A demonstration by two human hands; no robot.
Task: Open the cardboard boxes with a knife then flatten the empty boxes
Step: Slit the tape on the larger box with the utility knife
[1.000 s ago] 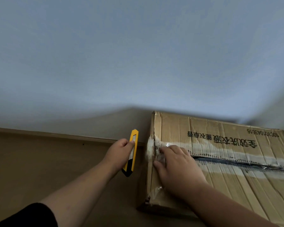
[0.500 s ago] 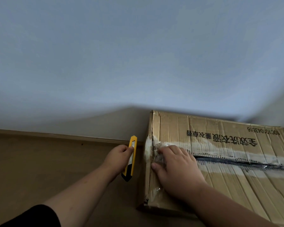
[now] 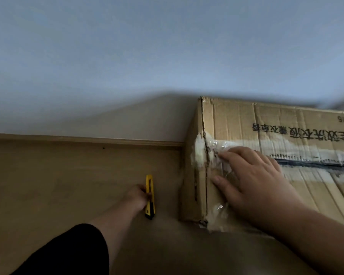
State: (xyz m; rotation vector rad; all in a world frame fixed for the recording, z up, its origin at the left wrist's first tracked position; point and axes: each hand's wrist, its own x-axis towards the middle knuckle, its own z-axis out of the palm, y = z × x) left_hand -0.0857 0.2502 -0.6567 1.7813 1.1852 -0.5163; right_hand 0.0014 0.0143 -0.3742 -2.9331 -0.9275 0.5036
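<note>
A taped cardboard box (image 3: pixel 266 155) stays closed under the flat right hand (image 3: pixel 252 181); the left hand (image 3: pixel 138 196) grips a yellow knife (image 3: pixel 149 196) near the floor (image 3: pixel 58 185).

Wall (image 3: pixel 127 56): pale blue-grey, beyond the fingers.
Skirting (image 3: pixel 83 140): wooden strip, at the wall's foot.
Floor (image 3: pixel 48 185): tan, beneath the fingers.

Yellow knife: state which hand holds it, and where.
The left hand grips the yellow knife around its middle; the right hand rests flat on the cardboard box.
</note>
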